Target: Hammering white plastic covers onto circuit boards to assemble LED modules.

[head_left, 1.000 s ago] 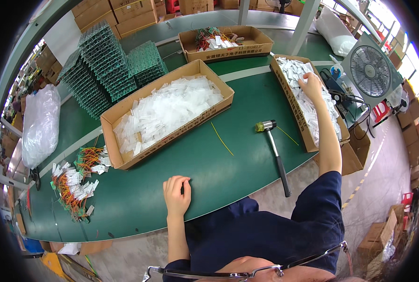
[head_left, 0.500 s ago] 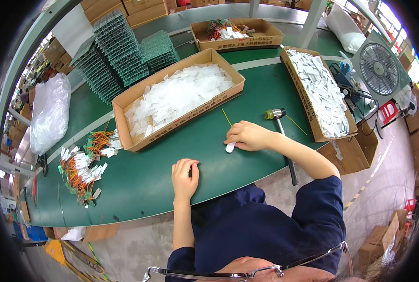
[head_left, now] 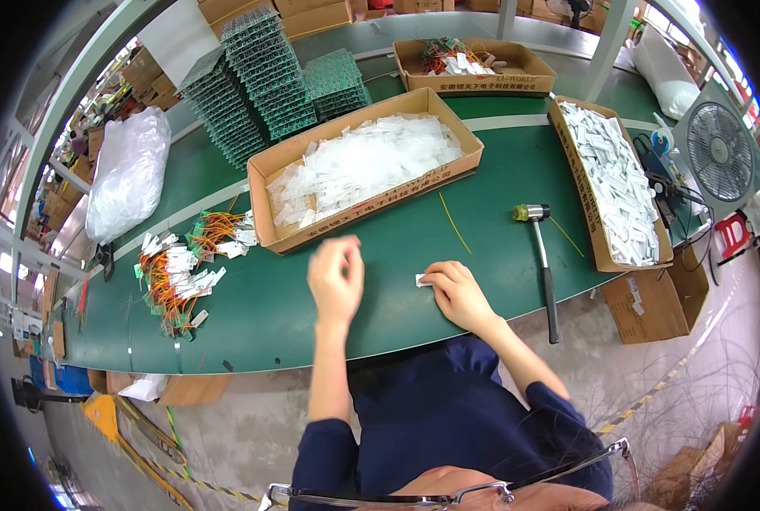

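Note:
A small white flat rectangular piece [head_left: 422,280] lies on the green tabletop, pinched at its right end by the fingers of my right hand [head_left: 458,295]. My left hand [head_left: 336,277] is raised in front of the box of clear plastic pieces, smeared by motion, so its fingers do not show clearly. That cardboard box [head_left: 371,199] holds a heap of thin translucent pieces [head_left: 367,162]. A thin yellow strip [head_left: 455,223] lies beyond my right hand. Right of that hand rests a hammer [head_left: 544,264] with a black grip and a yellow-and-metal head.
Wired boards with white pieces [head_left: 180,272] lie piled at the left. Behind stand stacks of green boards [head_left: 269,77]. A long cardboard box of white pieces [head_left: 614,183] stands at the right, near a fan [head_left: 719,152]. Another box [head_left: 482,83] with wired parts sits at the back.
My left hand has lifted and moved away from the table's front edge toward the box. My right hand has turned and come nearer, the white piece still at its fingertips. The view has shifted.

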